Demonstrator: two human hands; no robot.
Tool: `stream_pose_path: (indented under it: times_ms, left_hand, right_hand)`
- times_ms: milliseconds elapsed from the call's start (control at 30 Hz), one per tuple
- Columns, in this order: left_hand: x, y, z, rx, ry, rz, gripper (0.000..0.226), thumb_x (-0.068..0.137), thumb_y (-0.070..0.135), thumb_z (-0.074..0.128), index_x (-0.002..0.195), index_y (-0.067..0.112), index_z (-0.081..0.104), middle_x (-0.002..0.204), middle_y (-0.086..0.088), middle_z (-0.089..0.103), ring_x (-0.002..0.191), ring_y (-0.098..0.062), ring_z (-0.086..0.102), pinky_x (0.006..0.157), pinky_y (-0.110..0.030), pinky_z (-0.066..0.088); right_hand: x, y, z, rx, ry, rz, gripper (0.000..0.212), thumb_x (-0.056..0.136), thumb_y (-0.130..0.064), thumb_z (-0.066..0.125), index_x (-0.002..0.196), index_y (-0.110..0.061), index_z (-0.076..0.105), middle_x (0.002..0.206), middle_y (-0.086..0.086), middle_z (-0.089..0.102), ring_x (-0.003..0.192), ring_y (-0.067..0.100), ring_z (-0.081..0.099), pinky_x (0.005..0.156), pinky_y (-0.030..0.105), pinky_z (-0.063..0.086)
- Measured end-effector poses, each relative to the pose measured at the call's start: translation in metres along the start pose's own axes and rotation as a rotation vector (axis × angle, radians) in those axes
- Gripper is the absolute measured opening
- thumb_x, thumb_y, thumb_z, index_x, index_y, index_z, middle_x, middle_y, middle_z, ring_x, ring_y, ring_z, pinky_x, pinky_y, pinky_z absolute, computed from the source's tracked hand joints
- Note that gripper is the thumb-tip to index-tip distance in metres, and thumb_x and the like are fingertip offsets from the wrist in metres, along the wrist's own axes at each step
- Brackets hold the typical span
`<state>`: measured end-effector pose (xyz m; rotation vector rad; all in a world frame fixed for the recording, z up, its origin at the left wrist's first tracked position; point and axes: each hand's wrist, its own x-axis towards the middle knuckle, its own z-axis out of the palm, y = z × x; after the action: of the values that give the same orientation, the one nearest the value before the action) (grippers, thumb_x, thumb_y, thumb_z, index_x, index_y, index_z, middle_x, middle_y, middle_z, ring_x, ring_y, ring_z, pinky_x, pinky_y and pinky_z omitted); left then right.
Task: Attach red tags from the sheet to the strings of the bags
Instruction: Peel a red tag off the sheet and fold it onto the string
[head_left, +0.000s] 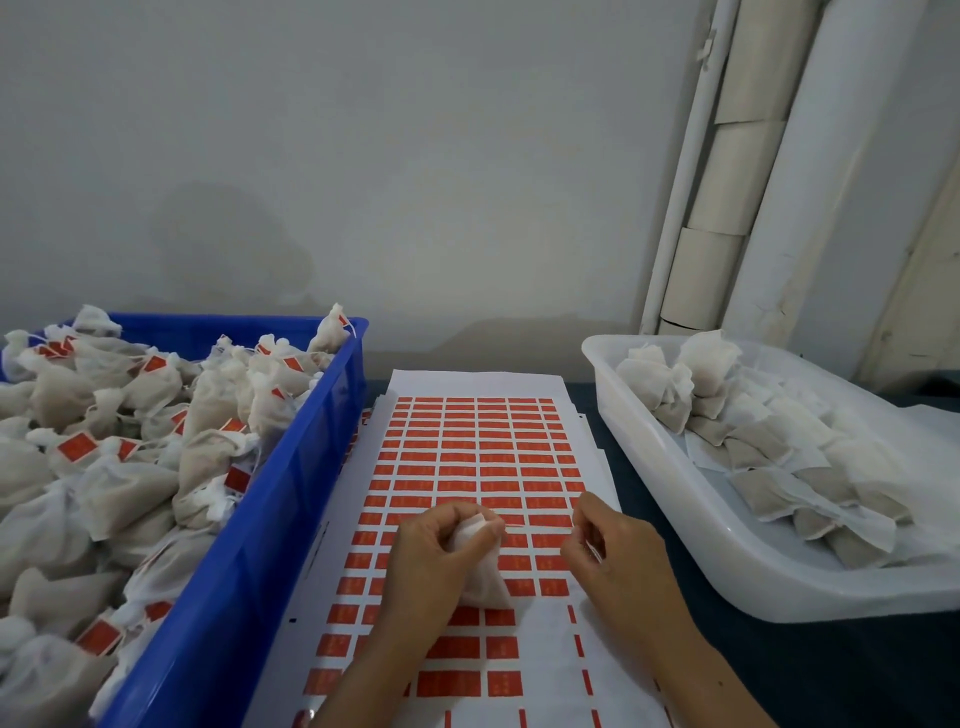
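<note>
head | left grip (436, 551) holds bag (480, 566) | right grip (605, 545) pinches string (540, 526)

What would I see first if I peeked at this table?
Right in the middle lies a big white sheet covered in rows of little red tags. Over it, the left hand grips a small white bag while the right hand pinches its string. On the left, a blue crate is heaped with tagged bags, and on the right a white tray holds bags with no red tags showing.

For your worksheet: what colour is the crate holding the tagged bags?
Blue crate, clearest in the head view.
</note>
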<state>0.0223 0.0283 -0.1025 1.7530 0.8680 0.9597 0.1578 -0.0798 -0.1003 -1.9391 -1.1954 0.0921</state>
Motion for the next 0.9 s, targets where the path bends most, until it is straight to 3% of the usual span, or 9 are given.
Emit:
stream_pose_path:
  times_ms: [67, 133, 233, 333, 400, 500, 700, 833, 900]
  left_hand:
    - [-0.002, 0.001, 0.001, -0.012, 0.001, -0.003, 0.011, 0.075, 0.033, 0.072, 0.079, 0.034, 0.062, 0.081, 0.025, 0.062, 0.076, -0.005, 0.062, 0.056, -0.005, 0.047]
    - [-0.003, 0.002, 0.003, -0.022, 0.008, -0.008, 0.012, 0.075, 0.032, 0.072, 0.077, 0.035, 0.061, 0.076, 0.027, 0.061, 0.074, -0.003, 0.061, 0.051, -0.002, 0.043]
    - [-0.003, 0.004, 0.004, -0.041, -0.013, 0.012, 0.014, 0.074, 0.029, 0.074, 0.073, 0.035, 0.061, 0.069, 0.031, 0.061, 0.076, 0.006, 0.06, 0.049, 0.0, 0.04]
    - [-0.005, 0.006, 0.006, -0.076, -0.068, 0.038, 0.015, 0.073, 0.027, 0.074, 0.072, 0.035, 0.062, 0.071, 0.032, 0.062, 0.079, 0.014, 0.057, 0.052, 0.0, 0.041]
    - [-0.006, 0.005, 0.007, -0.083, -0.077, 0.049, 0.015, 0.072, 0.026, 0.074, 0.074, 0.034, 0.062, 0.07, 0.029, 0.063, 0.079, 0.013, 0.058, 0.054, -0.001, 0.043]
    - [-0.007, 0.005, 0.008, -0.096, -0.112, 0.071, 0.011, 0.073, 0.025, 0.073, 0.076, 0.031, 0.065, 0.076, 0.027, 0.065, 0.081, 0.009, 0.059, 0.057, -0.003, 0.045]
    - [-0.009, 0.006, 0.01, -0.075, -0.163, 0.125, 0.008, 0.077, 0.028, 0.07, 0.08, 0.033, 0.064, 0.079, 0.026, 0.065, 0.082, 0.006, 0.061, 0.06, -0.006, 0.047]
    - [-0.009, 0.006, 0.009, -0.122, -0.157, 0.084, 0.008, 0.078, 0.031, 0.067, 0.084, 0.031, 0.062, 0.081, 0.017, 0.065, 0.082, 0.0, 0.063, 0.06, -0.007, 0.047]
    - [-0.011, 0.006, 0.008, -0.178, -0.227, 0.027, 0.026, 0.077, 0.036, 0.067, 0.099, 0.035, 0.054, 0.092, 0.018, 0.06, 0.084, 0.0, 0.063, 0.059, -0.007, 0.047]
  right_hand:
    - [-0.001, -0.001, -0.002, 0.027, -0.032, 0.05, 0.007, 0.089, -0.039, 0.049, 0.083, -0.037, 0.051, 0.09, -0.032, 0.056, 0.081, -0.016, 0.059, 0.059, 0.003, 0.046]
    - [-0.002, -0.005, -0.002, 0.0, -0.017, 0.044, 0.016, 0.087, -0.049, 0.038, 0.092, -0.039, 0.048, 0.104, -0.032, 0.051, 0.089, -0.008, 0.059, 0.077, 0.009, 0.048]
    - [-0.004, -0.013, 0.003, -0.102, -0.015, -0.1, 0.025, 0.087, -0.06, 0.026, 0.107, -0.049, 0.035, 0.114, -0.039, 0.031, 0.107, -0.011, 0.04, 0.101, 0.012, 0.027]
    - [-0.007, -0.02, 0.01, -0.146, -0.008, -0.257, 0.026, 0.085, -0.053, 0.034, 0.106, -0.045, 0.046, 0.11, -0.036, 0.039, 0.101, -0.017, 0.035, 0.096, 0.008, 0.019]
    - [-0.009, -0.021, 0.013, -0.151, 0.018, -0.299, 0.029, 0.086, -0.048, 0.041, 0.102, -0.031, 0.058, 0.106, -0.025, 0.051, 0.095, -0.016, 0.038, 0.094, 0.011, 0.025]
    - [-0.009, -0.02, 0.014, -0.136, 0.113, -0.32, 0.019, 0.082, -0.038, 0.053, 0.09, -0.025, 0.064, 0.091, -0.017, 0.063, 0.078, -0.01, 0.048, 0.082, 0.012, 0.036]
    - [-0.006, -0.023, 0.014, -0.129, 0.184, -0.312, 0.009, 0.075, -0.029, 0.061, 0.072, -0.02, 0.06, 0.074, -0.021, 0.051, 0.057, -0.003, 0.047, 0.065, 0.011, 0.043]
    - [-0.005, -0.023, 0.015, -0.116, 0.144, -0.282, 0.01, 0.083, -0.025, 0.062, 0.075, -0.026, 0.056, 0.074, -0.02, 0.054, 0.063, -0.001, 0.051, 0.068, 0.009, 0.042]
    - [-0.005, -0.021, 0.015, -0.04, 0.077, -0.22, 0.014, 0.088, -0.028, 0.057, 0.08, -0.035, 0.048, 0.08, -0.025, 0.051, 0.074, 0.0, 0.056, 0.073, 0.009, 0.045]
